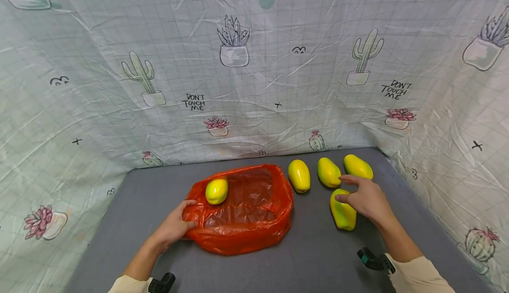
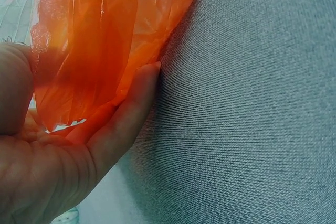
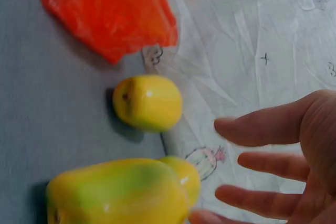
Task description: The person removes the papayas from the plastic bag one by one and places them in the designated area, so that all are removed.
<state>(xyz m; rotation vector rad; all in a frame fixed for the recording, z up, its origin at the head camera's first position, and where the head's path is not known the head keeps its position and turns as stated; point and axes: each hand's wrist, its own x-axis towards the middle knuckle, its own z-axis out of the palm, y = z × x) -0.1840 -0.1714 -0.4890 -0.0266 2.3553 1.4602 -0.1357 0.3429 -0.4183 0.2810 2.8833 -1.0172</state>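
A red plastic bag (image 1: 238, 240) stands with its mouth spread wide on the grey table, one yellow mango-like fruit (image 1: 216, 191) inside at its left. My left hand (image 1: 175, 223) holds the bag's left side; in the left wrist view, thumb and fingers lie on either side of the orange-red plastic (image 2: 105, 40). To the right, my right hand (image 1: 367, 198) hovers over the nearest yellow-green fruit (image 1: 343, 215), thumb and fingers spread. Nothing is held there in the right wrist view, where the hand (image 3: 315, 166) is apart from a large fruit (image 3: 115, 192).
Behind the right hand lie three more yellow fruits: one beside the bag (image 1: 299, 176), one in the middle (image 1: 328, 172) and one at the far right (image 1: 358, 167). A cactus-print cloth (image 1: 262, 85) hangs around the table's back and sides.
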